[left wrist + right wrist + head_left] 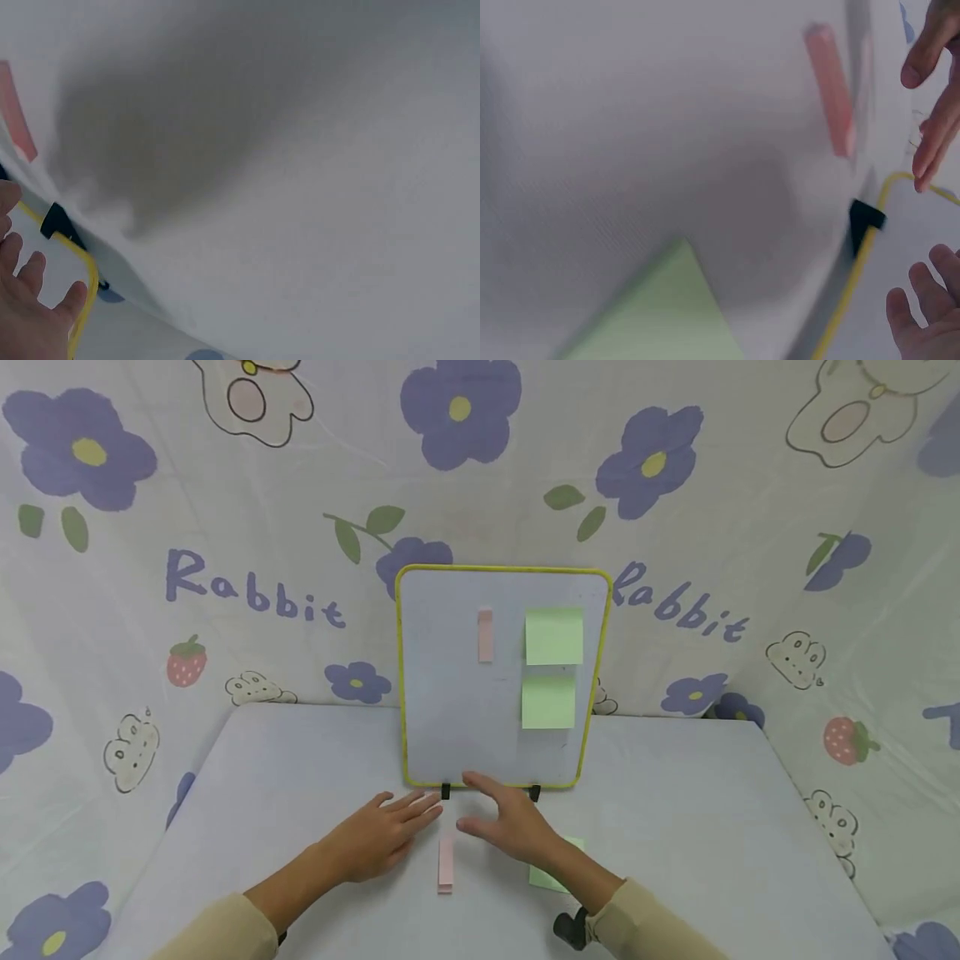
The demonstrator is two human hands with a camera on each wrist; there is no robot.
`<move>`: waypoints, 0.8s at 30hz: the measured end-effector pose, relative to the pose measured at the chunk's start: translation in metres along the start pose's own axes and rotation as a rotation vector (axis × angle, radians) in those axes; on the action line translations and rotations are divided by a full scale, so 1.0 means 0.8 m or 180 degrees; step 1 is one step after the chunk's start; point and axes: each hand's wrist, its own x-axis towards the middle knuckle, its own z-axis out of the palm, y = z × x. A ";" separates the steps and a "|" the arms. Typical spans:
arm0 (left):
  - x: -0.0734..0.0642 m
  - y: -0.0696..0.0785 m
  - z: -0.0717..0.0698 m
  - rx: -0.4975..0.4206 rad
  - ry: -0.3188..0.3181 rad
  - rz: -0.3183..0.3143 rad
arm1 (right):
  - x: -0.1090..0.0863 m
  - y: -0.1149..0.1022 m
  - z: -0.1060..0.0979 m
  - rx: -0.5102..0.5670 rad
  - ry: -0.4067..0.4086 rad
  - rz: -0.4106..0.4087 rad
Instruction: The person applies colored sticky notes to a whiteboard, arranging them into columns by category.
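My left hand [378, 837] hovers over the table, palm down, its fingers extended toward the lower left of a small whiteboard [457, 710]. Facing it, my right hand [510, 822] has thumb and forefinger spread apart with nothing between them. Below the gap between the hands lies a narrow pad of pink sticky notes [446, 864]. A pad of green sticky notes [547, 878] lies partly hidden under my right forearm. On the whiteboard are one pink strip note [485, 637], an upper green sticky note [553, 637] and a lower green sticky note [548, 702].
The yellow-framed whiteboard stands upright on black feet [535, 792] near the back of the white table [690, 827]. Behind it hangs a patterned cloth [480, 510] with flowers and rabbits. A black device [572, 928] sits at my right wrist.
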 end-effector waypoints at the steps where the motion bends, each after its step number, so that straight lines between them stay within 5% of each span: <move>1: -0.003 0.002 0.002 -0.0006 -0.0031 0.0035 | -0.002 0.003 0.006 0.0065 -0.0037 0.0043; 9: -0.013 0.012 0.011 -0.0106 -0.0219 0.0196 | -0.012 0.022 0.043 -0.0080 -0.0300 0.0074; 17: -0.015 0.019 0.013 -0.0206 -0.0445 0.0192 | -0.020 0.028 0.061 -0.0352 -0.0225 -0.0150; 24: -0.017 0.022 0.018 -0.0165 -0.0405 0.0216 | -0.023 0.030 0.067 -0.0584 -0.0129 -0.0317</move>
